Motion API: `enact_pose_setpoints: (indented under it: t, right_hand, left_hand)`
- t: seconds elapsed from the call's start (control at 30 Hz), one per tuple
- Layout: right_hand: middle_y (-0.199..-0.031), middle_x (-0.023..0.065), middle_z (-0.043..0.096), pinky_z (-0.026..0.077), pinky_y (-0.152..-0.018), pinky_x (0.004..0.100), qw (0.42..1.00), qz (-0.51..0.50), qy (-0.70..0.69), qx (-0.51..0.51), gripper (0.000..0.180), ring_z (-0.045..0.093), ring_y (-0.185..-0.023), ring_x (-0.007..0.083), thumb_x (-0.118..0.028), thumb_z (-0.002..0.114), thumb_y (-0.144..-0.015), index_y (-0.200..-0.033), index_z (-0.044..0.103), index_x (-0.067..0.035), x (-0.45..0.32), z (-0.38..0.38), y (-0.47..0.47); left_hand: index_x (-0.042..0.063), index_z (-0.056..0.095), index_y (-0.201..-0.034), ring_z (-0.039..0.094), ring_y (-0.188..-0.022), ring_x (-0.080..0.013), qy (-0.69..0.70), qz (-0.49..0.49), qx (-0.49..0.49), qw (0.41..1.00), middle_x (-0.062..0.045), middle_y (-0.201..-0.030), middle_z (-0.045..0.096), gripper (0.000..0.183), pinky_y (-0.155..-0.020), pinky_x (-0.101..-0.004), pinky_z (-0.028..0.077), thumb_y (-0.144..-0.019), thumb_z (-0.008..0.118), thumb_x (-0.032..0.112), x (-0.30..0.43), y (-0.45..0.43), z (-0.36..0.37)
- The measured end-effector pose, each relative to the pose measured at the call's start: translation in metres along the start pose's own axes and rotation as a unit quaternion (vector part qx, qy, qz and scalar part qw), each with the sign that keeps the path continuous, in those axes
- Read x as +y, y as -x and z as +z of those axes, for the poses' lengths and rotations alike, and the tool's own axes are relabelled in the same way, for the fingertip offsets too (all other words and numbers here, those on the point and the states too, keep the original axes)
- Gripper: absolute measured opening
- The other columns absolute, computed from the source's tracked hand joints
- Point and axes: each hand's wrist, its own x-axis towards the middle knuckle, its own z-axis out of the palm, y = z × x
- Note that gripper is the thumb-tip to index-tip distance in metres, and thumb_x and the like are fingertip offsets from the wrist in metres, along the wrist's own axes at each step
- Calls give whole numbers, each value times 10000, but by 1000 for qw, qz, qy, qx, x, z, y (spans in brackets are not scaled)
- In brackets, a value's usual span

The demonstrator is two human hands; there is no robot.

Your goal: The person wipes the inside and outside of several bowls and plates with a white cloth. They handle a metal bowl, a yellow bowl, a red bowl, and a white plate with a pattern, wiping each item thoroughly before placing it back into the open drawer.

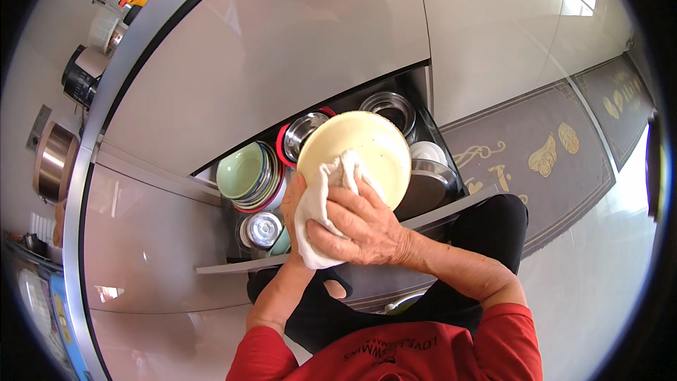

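Note:
Over an open drawer (pixel 338 247) I hold a shallow pale yellow plate or bowl (pixel 365 148) with a brownish rim. My left hand (pixel 293 201) grips its lower left edge, the fingers partly hidden behind a cloth. A white cloth (pixel 317 233) lies bunched under my right hand (pixel 359 222), pressed on the plate's inner surface. Below, in the drawer, a green bowl (pixel 240 172) tops a stack of bowls at the left. Steel bowls (pixel 302 132) sit behind the plate, beside something red.
A round steel pan (pixel 428 182), white dishes (pixel 427 152) and a steel basin (pixel 389 108) fill the drawer's right. A steel container (pixel 263 229) stands at its lower left. Glossy cabinet fronts (pixel 317 37) rise beyond. A patterned mat (pixel 529 159) covers the floor at right.

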Motion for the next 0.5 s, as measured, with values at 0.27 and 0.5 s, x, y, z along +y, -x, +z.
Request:
enact_pose_setpoints:
  t: [0.27,0.5]
  right_hand:
    - [-1028,152,503,382,-812,462,988,154,-24,14,612,506,-1000,319,-221,727,-546,-1116,535,-108,31,-26,-18]
    - [-977,195,502,392,-823,440,873,425,-211,116,617,476,-931,380,-135,635,-583,-1168,469,-30,65,-32,4]
  left_hand:
    - [-26,589,-1010,531,-810,-79,198,-27,71,977,-26,-913,604,285,-713,-222,434,-942,461,219,-17,1,12]
    - [48,454,-671,317,-652,-44,53,8,52,997,64,-650,375,314,-572,-219,288,-947,487,193,-21,3,11]
